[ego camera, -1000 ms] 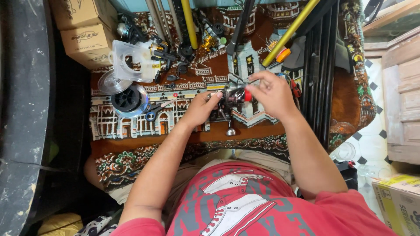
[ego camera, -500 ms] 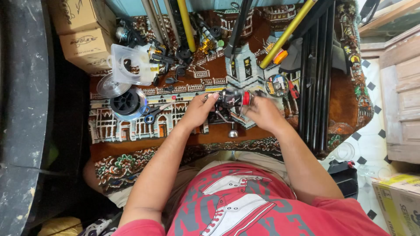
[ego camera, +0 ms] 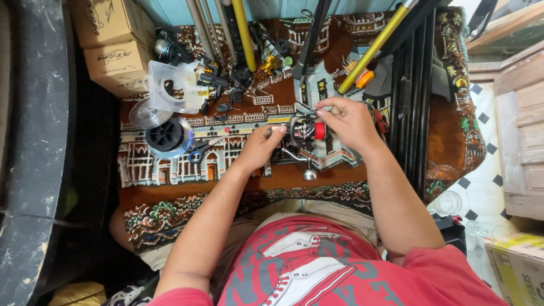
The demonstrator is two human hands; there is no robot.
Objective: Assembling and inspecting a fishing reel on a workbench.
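Head view, left hand [ego camera: 262, 146] cupping fishing reel [ego camera: 305, 131], right fingers [ego camera: 324, 113] pinching it

The fishing reel [ego camera: 306, 133] is silver and black with a red part. The rug [ego camera: 170, 192] is brown with house pictures. The shirt [ego camera: 317, 266] is red. The pole [ego camera: 374, 48] is yellow.

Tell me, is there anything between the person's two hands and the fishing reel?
Nothing visible. The left hand and the right hand are both already on the fishing reel, above the patterned rug. The scissors lie apart, to the left.
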